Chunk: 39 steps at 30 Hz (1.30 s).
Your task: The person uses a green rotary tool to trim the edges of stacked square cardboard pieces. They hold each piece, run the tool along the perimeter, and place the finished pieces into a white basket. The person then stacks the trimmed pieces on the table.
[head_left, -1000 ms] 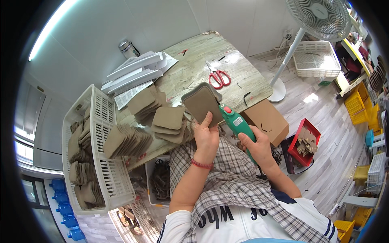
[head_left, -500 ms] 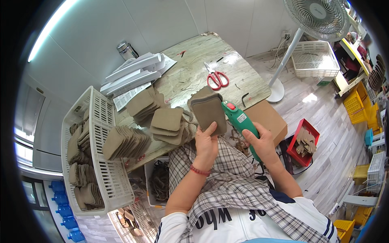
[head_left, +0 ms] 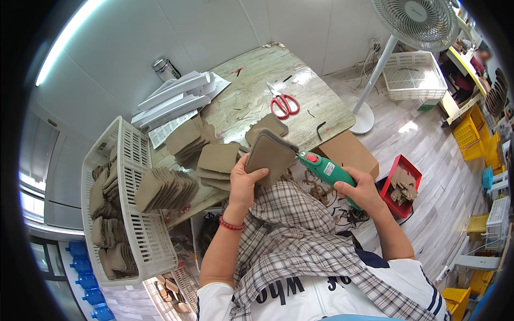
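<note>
Between the thumb and fingers of my left hand [head_left: 244, 180] is a flat brown-grey padded piece [head_left: 271, 157] with rounded corners, tilted over the table's front edge. My right hand [head_left: 362, 187] is wrapped round a green handheld power cutter [head_left: 327, 169] with a red button. Its tip meets or nearly meets the piece's right edge; the exact contact is too small to tell. Just behind the held piece lies another brown pad [head_left: 266, 127]. To the left are stacks of similar pads [head_left: 218, 159], with a fanned row [head_left: 166, 188] by the crate.
Red-handled scissors [head_left: 284, 101] and dark scraps lie on the worn table [head_left: 251, 69]. Papers [head_left: 176, 99] and a flask [head_left: 165, 68] stand at the back left. A white crate [head_left: 155, 235] holds more pads. Right are a cardboard box [head_left: 350, 152], a red tray [head_left: 395, 206] and a fan [head_left: 364, 115].
The held piece has turned and tilted, uncovering the pad behind it. My left hand has shifted left; my right hand and the cutter have moved right and slightly nearer.
</note>
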Motion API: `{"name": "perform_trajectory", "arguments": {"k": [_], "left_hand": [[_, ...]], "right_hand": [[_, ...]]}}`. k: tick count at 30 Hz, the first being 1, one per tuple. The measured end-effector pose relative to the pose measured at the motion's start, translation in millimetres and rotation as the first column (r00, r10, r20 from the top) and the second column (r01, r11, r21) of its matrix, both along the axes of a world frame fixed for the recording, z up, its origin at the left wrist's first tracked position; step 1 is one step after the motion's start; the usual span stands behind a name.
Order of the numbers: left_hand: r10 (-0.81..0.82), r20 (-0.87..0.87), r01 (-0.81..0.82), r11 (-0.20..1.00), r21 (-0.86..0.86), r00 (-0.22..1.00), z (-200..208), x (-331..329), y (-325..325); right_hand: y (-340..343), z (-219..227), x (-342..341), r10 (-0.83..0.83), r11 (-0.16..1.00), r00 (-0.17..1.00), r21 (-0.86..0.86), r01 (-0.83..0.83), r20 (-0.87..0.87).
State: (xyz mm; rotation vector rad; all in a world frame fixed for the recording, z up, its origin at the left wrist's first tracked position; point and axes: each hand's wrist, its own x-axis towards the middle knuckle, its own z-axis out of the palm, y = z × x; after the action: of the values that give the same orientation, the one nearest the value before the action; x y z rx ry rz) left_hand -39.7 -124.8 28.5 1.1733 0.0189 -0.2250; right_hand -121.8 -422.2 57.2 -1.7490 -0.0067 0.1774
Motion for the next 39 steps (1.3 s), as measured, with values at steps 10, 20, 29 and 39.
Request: {"name": "perform_trajectory", "arguments": {"k": [10,20,29,39], "left_hand": [[-0.075,-0.076,0.083,0.992,0.099,0.994,3.9,-4.6,5.9],[-0.138,-0.101,0.148,0.984,0.102,0.985,-5.1,-11.3,-1.4],[-0.228,-0.129,0.253,0.939,0.233,0.965,1.1,-6.6,10.3],[-0.121,-0.027,0.123,0.937,0.326,0.992,24.9,12.0,35.0]], "right_hand": [[5.6,3.3,-4.7,0.021,0.979,0.994,-0.203,0.002,0.11],[21.8,-6.9,0.5,-0.036,0.991,0.996,-0.129,0.046,0.083],[15.0,3.8,5.1,0.016,1.0,0.995,0.026,-0.014,-0.103],[0.1,0.3,1.8,0.103,0.993,0.976,0.072,-0.09,-0.19]]}}
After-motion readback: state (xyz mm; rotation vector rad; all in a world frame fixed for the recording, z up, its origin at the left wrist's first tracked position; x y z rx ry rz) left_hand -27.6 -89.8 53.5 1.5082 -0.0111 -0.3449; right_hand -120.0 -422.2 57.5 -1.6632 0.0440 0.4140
